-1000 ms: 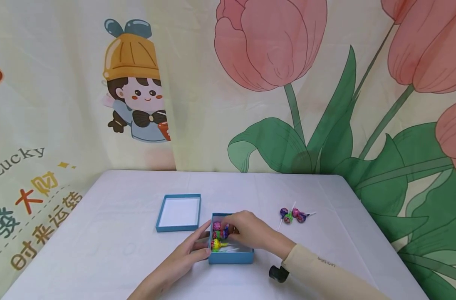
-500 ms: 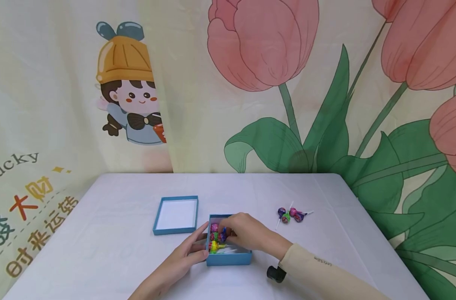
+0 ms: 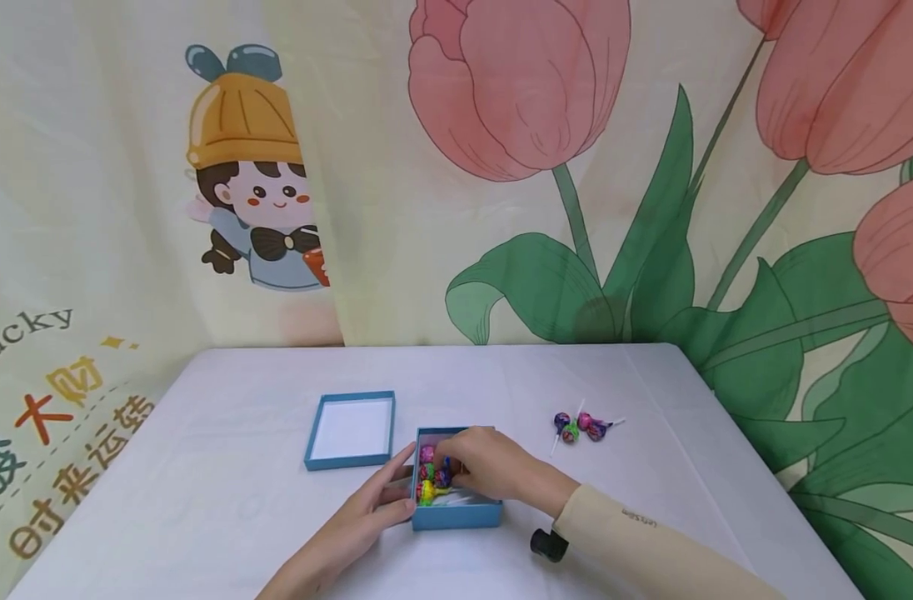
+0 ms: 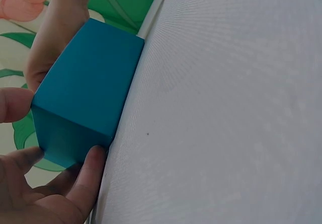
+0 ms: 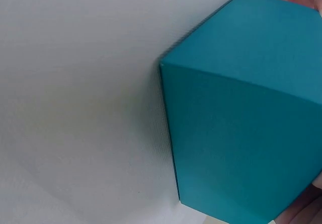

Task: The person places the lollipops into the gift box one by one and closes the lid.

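Observation:
An open blue box (image 3: 456, 517) stands at the front middle of the table, with several wrapped lollipops (image 3: 431, 492) along its left side, heads left and white sticks pointing right. My left hand (image 3: 366, 507) rests against the box's left side; in the left wrist view, its thumb and fingertips touch the blue wall (image 4: 70, 128). My right hand (image 3: 494, 462) reaches in over the right wall, its curled fingers at a dark blue lollipop (image 3: 443, 477). The fingertips are partly hidden, and the right wrist view shows mostly the box's outer wall (image 5: 236, 138).
A shallow blue lid (image 3: 349, 462) with a white inside lies behind and left of the box. Several loose lollipops (image 3: 576, 427) lie together at the back right. A black wrist camera (image 3: 549, 545) sticks out below the right sleeve (image 3: 636, 542).
The head view has shifted slightly, so the scene sits a little further left. My right fingers have stayed at the lollipops inside the box, and my left hand has stayed against its side.

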A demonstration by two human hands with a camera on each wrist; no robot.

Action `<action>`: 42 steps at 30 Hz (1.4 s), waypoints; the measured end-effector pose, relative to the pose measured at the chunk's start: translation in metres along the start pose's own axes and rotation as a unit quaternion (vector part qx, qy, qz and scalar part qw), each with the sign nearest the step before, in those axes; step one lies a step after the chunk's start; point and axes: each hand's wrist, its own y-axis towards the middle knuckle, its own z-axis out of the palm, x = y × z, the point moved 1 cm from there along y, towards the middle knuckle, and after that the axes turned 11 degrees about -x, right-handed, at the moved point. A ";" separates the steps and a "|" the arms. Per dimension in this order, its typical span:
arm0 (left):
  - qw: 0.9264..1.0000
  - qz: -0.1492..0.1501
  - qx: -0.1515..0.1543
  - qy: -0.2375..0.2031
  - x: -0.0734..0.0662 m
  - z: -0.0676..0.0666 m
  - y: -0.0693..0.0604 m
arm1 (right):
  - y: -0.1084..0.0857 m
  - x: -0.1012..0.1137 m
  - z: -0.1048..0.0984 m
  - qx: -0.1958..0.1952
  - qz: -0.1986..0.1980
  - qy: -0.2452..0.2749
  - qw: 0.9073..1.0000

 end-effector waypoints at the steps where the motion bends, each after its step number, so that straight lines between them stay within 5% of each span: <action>1: 1.000 0.000 0.001 -0.001 0.000 0.000 0.000 | 0.000 0.000 0.000 0.001 -0.002 0.000 1.000; 28: 1.000 0.016 0.015 -0.006 -0.001 -0.002 -0.002 | 0.000 0.000 0.001 0.015 -0.017 -0.013 1.000; 42: 1.000 0.018 0.002 0.001 -0.002 0.000 -0.002 | 0.000 -0.004 -0.024 0.027 -0.019 0.027 0.999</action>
